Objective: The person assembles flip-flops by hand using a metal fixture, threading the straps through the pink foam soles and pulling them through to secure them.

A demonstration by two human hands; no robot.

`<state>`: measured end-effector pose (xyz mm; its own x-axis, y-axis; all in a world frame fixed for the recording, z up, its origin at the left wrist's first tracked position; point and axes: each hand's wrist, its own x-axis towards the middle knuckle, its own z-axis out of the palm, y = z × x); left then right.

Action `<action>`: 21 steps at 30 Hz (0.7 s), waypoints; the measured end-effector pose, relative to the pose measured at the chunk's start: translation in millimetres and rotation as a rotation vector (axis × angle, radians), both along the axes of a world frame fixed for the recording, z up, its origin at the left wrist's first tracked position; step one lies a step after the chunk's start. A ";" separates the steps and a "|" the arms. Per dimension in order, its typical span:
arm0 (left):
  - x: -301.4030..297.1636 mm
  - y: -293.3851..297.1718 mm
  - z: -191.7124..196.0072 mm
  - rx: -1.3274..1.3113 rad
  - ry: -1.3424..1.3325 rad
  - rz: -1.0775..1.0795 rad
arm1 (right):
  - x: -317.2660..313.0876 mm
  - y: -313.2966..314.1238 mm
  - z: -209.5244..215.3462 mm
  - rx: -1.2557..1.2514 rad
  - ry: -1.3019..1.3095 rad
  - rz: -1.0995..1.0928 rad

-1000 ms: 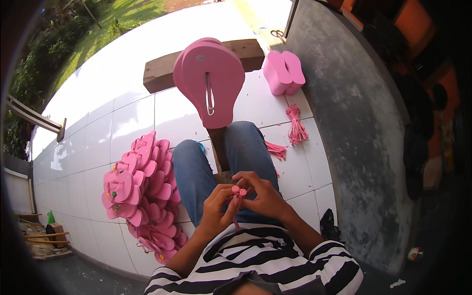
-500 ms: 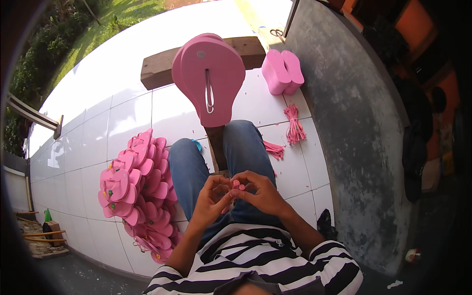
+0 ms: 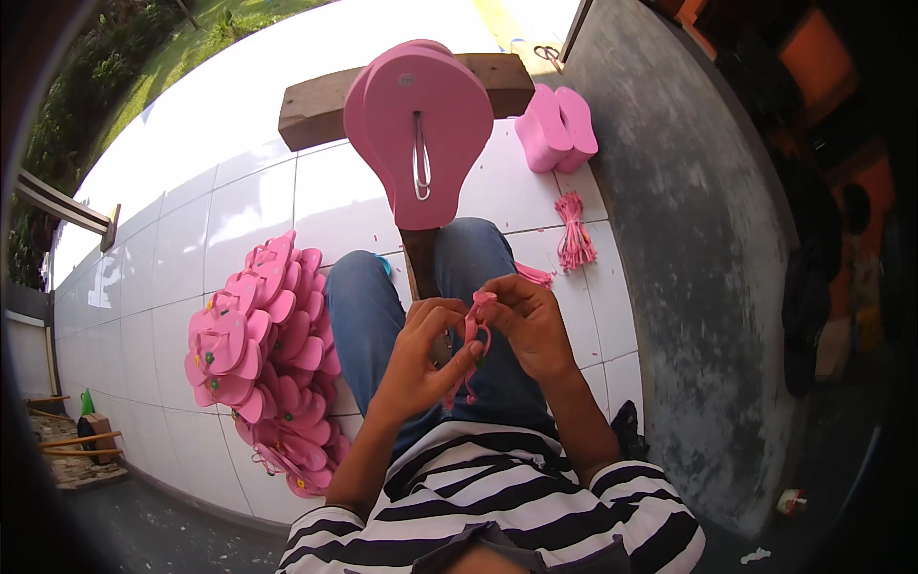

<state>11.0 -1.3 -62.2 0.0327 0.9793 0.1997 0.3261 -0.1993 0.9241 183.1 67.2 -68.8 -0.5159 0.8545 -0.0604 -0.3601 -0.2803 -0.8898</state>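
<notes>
Above my lap, between both hands, is a pink flip-flop strap (image 3: 471, 327) with a small dark green spot on it. My left hand (image 3: 421, 356) pinches its lower part between thumb and fingers. My right hand (image 3: 532, 330), a little higher, closes its fingertips on the strap's upper end. Thin pink ends dangle below. Beyond my knees, pink flip-flop soles (image 3: 413, 91) lie stacked on a wooden bench (image 3: 316, 110). A looped metal wire tool (image 3: 421, 167) rests upright against the top sole, seemingly through it.
Finished pink flip-flops (image 3: 273, 335) form a large pile on the tiled floor to my left. At right stand stacked soles (image 3: 557, 129), with a tied strap bundle (image 3: 576, 234) nearer. More straps (image 3: 533, 275) are partly hidden by my right hand. Scissors (image 3: 548, 55) lie beside the grey wall (image 3: 688, 239).
My right hand has risen and moved away from the left. The strap, mostly hidden between my fingers before, now shows stretched between both hands. The view has shifted slightly.
</notes>
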 end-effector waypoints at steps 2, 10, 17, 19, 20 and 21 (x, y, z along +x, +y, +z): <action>-2.5 -0.9 -0.6 -0.122 -0.187 -0.033 | -1.1 -1.8 0.0 -0.002 -0.015 0.004; -14.4 -11.4 -24.1 -0.254 -0.300 -0.090 | -4.5 -13.5 -14.8 -0.097 -0.024 0.024; 3.2 -19.9 -19.8 -0.378 -0.421 -0.004 | -14.2 -25.7 -17.4 0.021 -0.240 0.084; -13.8 -21.4 -30.1 -0.425 -0.402 -0.133 | -6.2 -24.3 -25.6 -0.017 -0.212 0.221; -21.9 -23.2 -37.9 -0.391 -0.343 -0.171 | -0.8 -22.6 -28.0 -0.040 -0.202 0.290; -30.2 -24.9 -38.1 -0.458 -0.334 -0.213 | 3.5 -20.9 -25.2 -0.121 -0.216 0.389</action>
<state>-19.3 -26.1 -100.3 0.2454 0.9470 -0.2071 0.0005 0.2135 0.9769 186.6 46.3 -94.0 -0.7615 0.5800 -0.2894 -0.0175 -0.4646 -0.8853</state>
